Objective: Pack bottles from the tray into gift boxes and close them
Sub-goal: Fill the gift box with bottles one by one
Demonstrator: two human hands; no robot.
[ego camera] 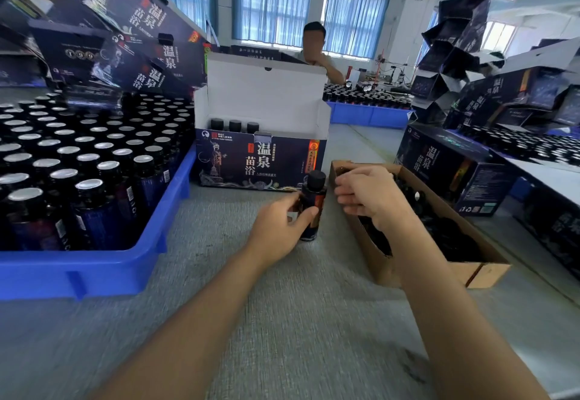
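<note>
My left hand (281, 228) grips a dark bottle with a black cap (312, 201), upright on the grey table in front of the open gift box (260, 161). That box stands with its white lid flap raised, and three black-capped bottles (234, 125) show inside at its left end. My right hand (365, 194) hovers over the near end of a brown cardboard box (470, 269) of black caps, fingers curled; whether it holds a cap is hidden. A blue tray (103, 267) at the left holds several foil-sealed bottles (89, 187).
Piles of dark gift boxes (138, 41) tower behind the tray, with more at the right (464, 167). A person (317, 51) sits across the table. Further blue trays of bottles (370, 113) stand at the back. Bare grey table surface lies in front of me.
</note>
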